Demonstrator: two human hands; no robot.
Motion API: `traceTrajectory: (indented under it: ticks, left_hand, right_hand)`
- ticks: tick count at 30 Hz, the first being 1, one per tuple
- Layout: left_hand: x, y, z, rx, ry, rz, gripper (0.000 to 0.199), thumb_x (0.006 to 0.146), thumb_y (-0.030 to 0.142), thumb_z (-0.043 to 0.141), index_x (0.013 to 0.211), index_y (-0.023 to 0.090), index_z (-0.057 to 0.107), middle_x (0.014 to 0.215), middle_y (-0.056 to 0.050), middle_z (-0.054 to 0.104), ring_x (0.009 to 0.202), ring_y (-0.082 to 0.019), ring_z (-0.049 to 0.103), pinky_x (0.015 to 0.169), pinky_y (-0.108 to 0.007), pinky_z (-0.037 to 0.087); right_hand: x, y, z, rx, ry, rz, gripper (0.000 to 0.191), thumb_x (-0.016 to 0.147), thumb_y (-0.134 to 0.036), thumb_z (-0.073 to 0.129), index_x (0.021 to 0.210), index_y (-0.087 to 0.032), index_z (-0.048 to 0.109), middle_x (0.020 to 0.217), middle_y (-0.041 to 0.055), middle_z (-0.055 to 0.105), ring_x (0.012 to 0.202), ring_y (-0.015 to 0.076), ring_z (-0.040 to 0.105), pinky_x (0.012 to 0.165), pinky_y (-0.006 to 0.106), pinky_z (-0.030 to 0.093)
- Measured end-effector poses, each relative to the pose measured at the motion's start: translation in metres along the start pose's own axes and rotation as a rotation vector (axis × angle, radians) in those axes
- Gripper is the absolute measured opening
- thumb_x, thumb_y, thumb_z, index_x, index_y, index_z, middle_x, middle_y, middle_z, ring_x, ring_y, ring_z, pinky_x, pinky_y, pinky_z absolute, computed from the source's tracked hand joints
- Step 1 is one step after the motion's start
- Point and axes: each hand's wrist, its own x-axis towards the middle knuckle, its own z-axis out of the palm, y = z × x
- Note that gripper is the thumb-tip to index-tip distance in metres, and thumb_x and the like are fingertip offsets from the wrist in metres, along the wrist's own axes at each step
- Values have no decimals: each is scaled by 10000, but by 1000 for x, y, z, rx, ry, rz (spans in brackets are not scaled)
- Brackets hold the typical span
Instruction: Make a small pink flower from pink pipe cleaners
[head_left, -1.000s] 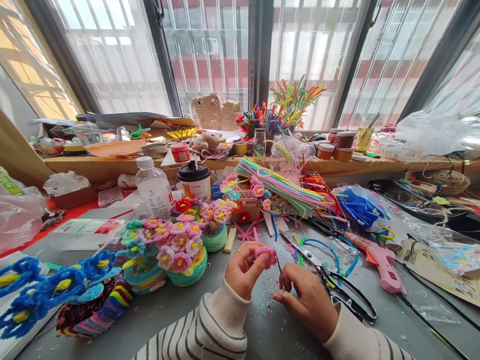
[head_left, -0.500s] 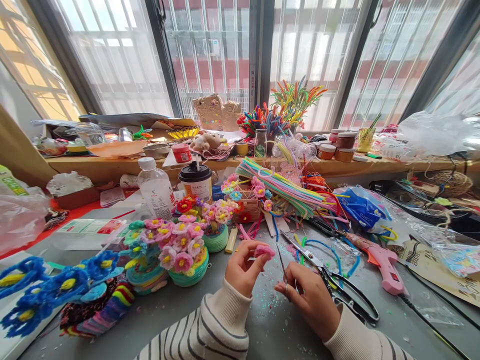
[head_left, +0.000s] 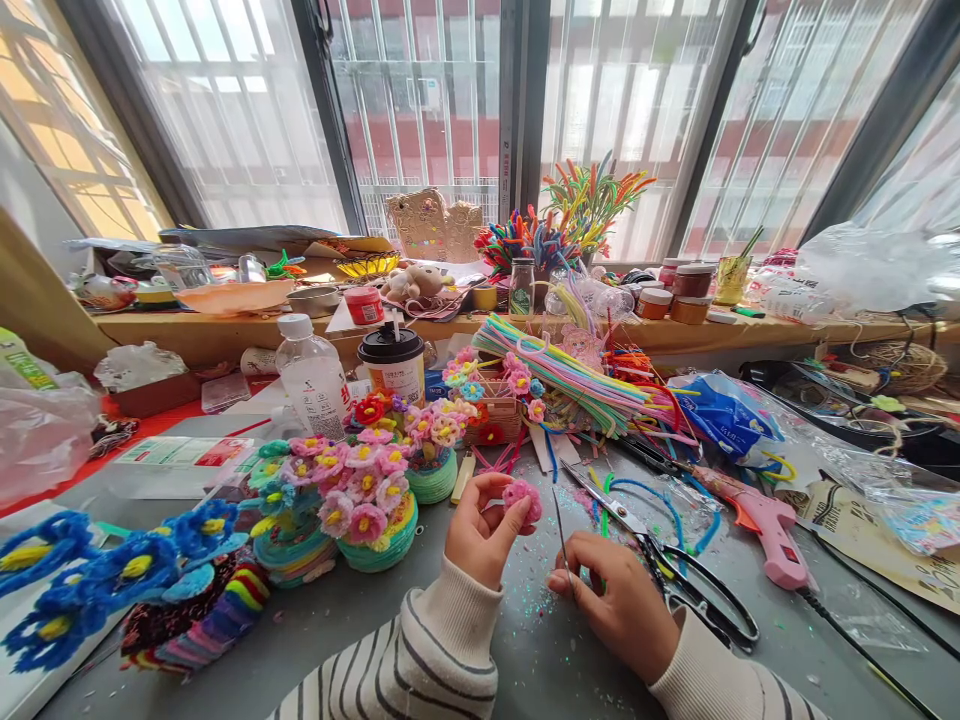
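My left hand (head_left: 478,530) pinches a small round fuzzy pink pipe-cleaner flower (head_left: 523,503) between thumb and fingers, raised over the table. To its right, my right hand (head_left: 611,590) is closed around a thin pointed metal tool (head_left: 561,530). The tip points up beside the flower without touching it; the lower end is hidden by my fingers, so its exact kind is unclear. Big black-handled scissors (head_left: 667,565) lie open just beyond my right hand. Left of my left hand stand pots of pipe-cleaner flowers, one with pink blooms (head_left: 365,490).
A pink glue gun (head_left: 772,530) with its cord lies at right. Behind are a bundle of pastel pipe cleaners (head_left: 570,380), a lidded cup (head_left: 394,365) and a clear bottle (head_left: 309,380). Blue pipe-cleaner flowers (head_left: 135,568) fill the left front. Glitter dots the grey table (head_left: 540,660).
My left hand has turned the pink flower, so its rounder side now shows, a little further left. My right hand has shifted only slightly, with the tool still in it.
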Motion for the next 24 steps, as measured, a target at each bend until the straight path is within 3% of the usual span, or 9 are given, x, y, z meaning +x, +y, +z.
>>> traceTrajectory:
  ticks: [11,18,24]
  left_hand:
    - [0,1,-1,48,20,-7,318,540,231,649,757,154,430,661,36,491,494,-88,546,431,-219,490]
    - [-1,1,0,85,22,-5,309,546,227,640,757,162,423,552,72,450,456,-91,536,380,-197,469]
    - [0,-5,-2,114,-10,-10,320,555,244,632,778,172,414,577,85,401,415,-93,548,367,-195,452]
  right_hand:
    - [-1,-4,4,70,-98,-27,523,680,-635,289,641,-176,537,672,31,509,657,163,461,581,266,341]
    - [0,-5,5,87,-105,-15,540,674,-644,284,632,-169,537,675,34,492,662,167,453,582,271,333]
    - [-2,-3,9,108,-49,-24,483,703,-604,309,560,-169,460,621,12,468,606,143,432,541,248,308]
